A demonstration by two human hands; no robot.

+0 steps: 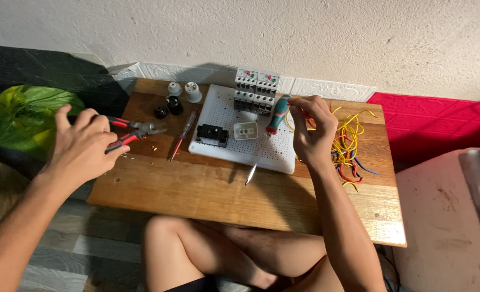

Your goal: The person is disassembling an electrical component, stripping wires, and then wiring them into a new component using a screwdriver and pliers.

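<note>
On a low wooden table (207, 189) set against a rough white wall, a white perforated board (226, 116) is laid, with grey contactor blocks (256, 89), a black switch (212, 134) and a small white socket (246, 130) fixed on it. Red-handled pliers (134, 132) are covered at the grips by the left hand (80, 146), whose fingers are spread and loosely curled; a firm grasp cannot be told. A teal-handled screwdriver (272, 130) is gripped by the right hand (311, 132), its fingers curled shut about the handle and its blade pointing down over the board's near edge. Yellow, red and blue wires (350, 146) are heaped just beside that hand.
</note>
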